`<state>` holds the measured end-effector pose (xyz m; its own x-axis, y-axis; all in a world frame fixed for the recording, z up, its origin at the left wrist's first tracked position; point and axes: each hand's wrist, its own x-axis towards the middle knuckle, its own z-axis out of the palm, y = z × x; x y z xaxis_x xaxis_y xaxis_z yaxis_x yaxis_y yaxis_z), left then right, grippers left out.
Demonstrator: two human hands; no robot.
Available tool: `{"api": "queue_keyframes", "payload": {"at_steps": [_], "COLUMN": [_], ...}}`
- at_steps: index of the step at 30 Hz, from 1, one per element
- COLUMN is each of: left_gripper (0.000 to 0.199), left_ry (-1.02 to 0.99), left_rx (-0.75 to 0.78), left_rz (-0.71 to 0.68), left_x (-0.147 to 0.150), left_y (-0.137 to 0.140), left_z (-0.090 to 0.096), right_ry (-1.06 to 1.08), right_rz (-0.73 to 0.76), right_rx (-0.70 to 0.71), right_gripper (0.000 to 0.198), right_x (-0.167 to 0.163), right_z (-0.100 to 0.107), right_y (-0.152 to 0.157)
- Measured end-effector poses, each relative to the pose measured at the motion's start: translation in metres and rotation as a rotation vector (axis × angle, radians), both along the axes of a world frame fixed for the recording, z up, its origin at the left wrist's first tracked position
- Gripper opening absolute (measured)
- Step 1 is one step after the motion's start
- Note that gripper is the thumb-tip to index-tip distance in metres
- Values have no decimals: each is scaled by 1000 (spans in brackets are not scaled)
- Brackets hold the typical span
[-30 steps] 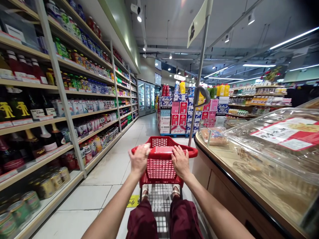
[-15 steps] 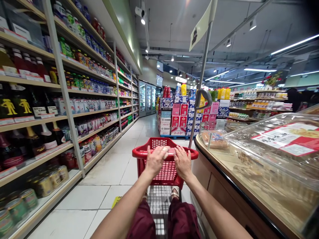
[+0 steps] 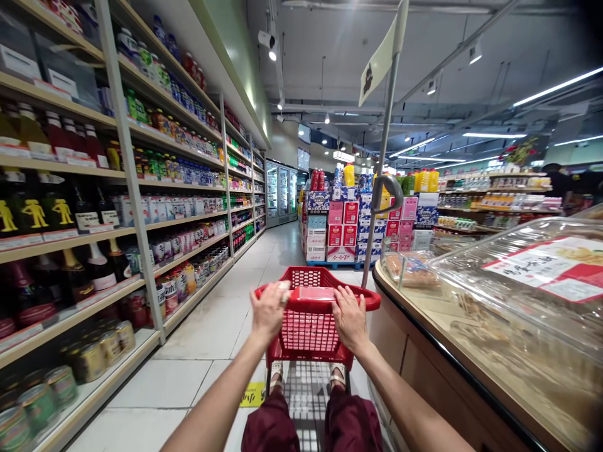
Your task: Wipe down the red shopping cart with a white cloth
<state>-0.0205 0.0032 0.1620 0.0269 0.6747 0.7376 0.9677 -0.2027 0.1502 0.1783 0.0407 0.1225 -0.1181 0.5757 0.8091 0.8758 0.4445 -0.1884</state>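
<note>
A red plastic shopping cart [image 3: 311, 333] stands directly in front of me, with its mesh basket below the handle. My left hand [image 3: 269, 309] is closed over the left end of the red cart handle [image 3: 308, 300], and a ring shows on one finger. On the right part of the same handle lies my right hand [image 3: 349, 317], its fingers bent over the bar and its thumb side toward the middle. Between the hands, a pale label strip on the handle is uncovered. The undersides of both hands are hidden.
Drink shelves [image 3: 181, 220] line the left side. A glass-topped counter [image 3: 405, 301] with packaged food runs close along the right, beside a metal pole [image 3: 384, 138]. Stacked drink cartons [image 3: 342, 232] stand ahead; tiled floor [image 3: 202, 326] leads toward glass-door refrigerators [image 3: 281, 185].
My left hand has moved left along the handle, uncovering the label strip. My right hand stays on the right part. The cart appears slightly lower and farther right in view.
</note>
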Motion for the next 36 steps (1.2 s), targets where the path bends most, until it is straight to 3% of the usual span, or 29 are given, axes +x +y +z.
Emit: {"api": "queue_keyframes", "payload": {"at_steps": [3, 8, 11, 14, 21, 25, 29, 34, 36], "left_gripper": [36, 29, 28, 29, 28, 25, 27, 27, 27], "left_ry": [100, -45, -28, -1, 54, 32, -189, -141, -128], "left_rx": [8, -113, -147, -77, 40, 61, -16, -32, -30], "left_rz": [-151, -35, -67, -86, -181, -296, -151, -309, -325], "left_x": [6, -27, -38, -17, 70, 67, 52, 75, 71], "left_y": [0, 5, 8, 10, 17, 25, 40, 57, 61], "left_z": [0, 14, 18, 14, -2, -23, -46, -45, -43], "right_ry": [-26, -15, -11, 12, 120, 187, 328, 342, 310], "right_rz": [30, 51, 83, 125, 77, 264, 350, 333, 311], "right_rx": [14, 13, 19, -17, -197, -185, -189, -236, -269], "right_gripper": [42, 43, 42, 41, 43, 44, 46, 44, 41], "right_x": [-8, -16, -11, 6, 37, 31, 40, 57, 61], "right_z": [-3, -7, -10, -9, 4, 2, -2, -5, -5], "right_y": [-1, 2, 15, 37, 69, 65, 72, 85, 86]}}
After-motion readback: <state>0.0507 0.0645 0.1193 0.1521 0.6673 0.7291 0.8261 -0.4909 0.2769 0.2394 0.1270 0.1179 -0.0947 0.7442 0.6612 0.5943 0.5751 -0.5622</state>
